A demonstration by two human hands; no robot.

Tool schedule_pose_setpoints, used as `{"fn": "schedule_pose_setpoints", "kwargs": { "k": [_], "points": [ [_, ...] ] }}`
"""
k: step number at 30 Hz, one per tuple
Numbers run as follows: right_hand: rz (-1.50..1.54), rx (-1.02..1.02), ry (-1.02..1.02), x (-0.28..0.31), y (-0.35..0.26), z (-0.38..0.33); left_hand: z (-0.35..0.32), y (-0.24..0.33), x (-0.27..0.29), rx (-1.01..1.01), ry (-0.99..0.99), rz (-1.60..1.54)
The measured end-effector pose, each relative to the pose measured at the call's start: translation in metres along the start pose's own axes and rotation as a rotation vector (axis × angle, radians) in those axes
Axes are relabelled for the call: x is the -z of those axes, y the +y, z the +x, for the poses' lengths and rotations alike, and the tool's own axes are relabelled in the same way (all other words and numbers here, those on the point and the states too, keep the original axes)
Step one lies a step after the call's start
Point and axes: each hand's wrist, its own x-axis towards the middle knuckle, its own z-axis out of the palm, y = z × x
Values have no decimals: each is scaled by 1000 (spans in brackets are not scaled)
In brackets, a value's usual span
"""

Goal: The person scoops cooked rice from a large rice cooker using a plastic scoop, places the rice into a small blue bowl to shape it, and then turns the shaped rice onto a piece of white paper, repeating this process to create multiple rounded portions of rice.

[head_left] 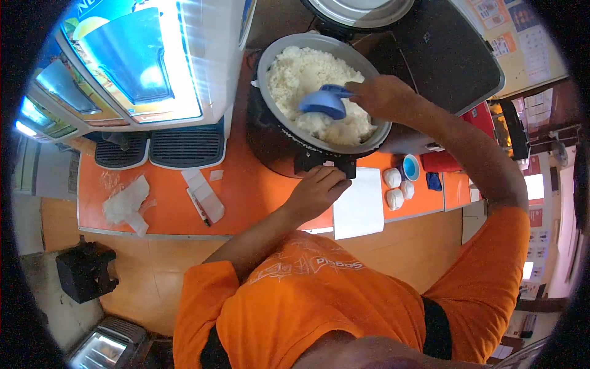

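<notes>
A large black rice cooker (270, 138) stands on the orange counter, its grey inner pot (268, 83) filled high with cooked white rice (301, 67). Over the rice, my right hand (384, 97) is closed around the handle of a blue plastic scoop (324, 103). The scoop is tilted, its lower edge against the rice; whether any rice is inside cannot be seen. At the cooker's near side, my left hand (316, 192) has its fingers curled over the black front handle (345, 167).
On the orange counter (270, 209), right of a white sheet (358, 206), sit small white wrapped bundles (394, 198) and a cup with blue inside (410, 167). A lit drink dispenser (212, 74) rises at left. Near it lie crumpled plastic (126, 202) and a pen (198, 207).
</notes>
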Motion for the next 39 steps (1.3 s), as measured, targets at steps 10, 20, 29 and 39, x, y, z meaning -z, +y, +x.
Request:
{"fn": "schedule_pose_setpoints", "kwargs": {
  "k": [10,20,29,39],
  "points": [
    [210,22,-329,-10,-23,8,-2,-4,-4,-2,-14,-61],
    [290,68,-695,-4,-33,46,3,1,-1,-7,-46,-53],
    [187,-37,-320,-22,-69,3,3,2,-2,15,-38,-63],
    [83,30,-13,-13,-45,-4,1,4,3,45,-53,-71]
  ]
}}
